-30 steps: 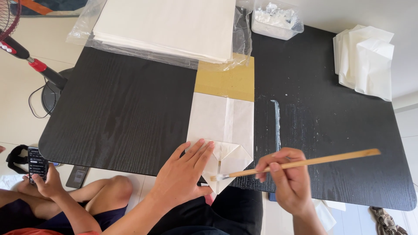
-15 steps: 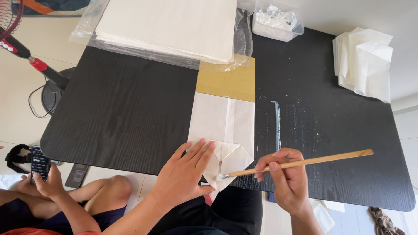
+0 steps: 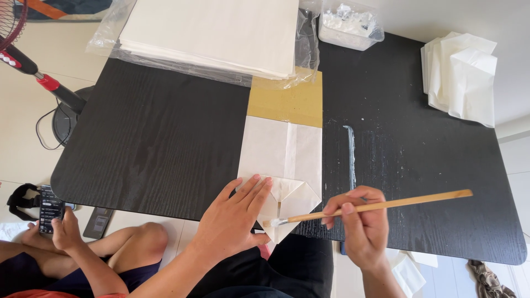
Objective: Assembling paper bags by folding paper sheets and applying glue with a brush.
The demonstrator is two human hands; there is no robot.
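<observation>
A white folded paper bag (image 3: 282, 160) lies on a tan cardboard strip (image 3: 287, 102) on the black table (image 3: 154, 138). My left hand (image 3: 234, 221) presses flat on the bag's folded bottom flaps at the near edge. My right hand (image 3: 361, 223) grips a long wooden brush (image 3: 381, 206), held almost level. Its white bristle tip touches the bag's folded corner beside my left thumb.
A stack of white sheets in clear plastic (image 3: 212, 33) lies at the far edge, with a clear tub (image 3: 350, 25) beside it. Finished white bags (image 3: 464, 77) are piled far right. White glue smears (image 3: 350, 157) streak the table. Another person's hands hold a phone (image 3: 51, 208) at lower left, by a fan stand (image 3: 38, 77).
The brush tip has slid slightly along the bag's folded corner, and the view has shifted a little. My left hand stays pressed on the flaps.
</observation>
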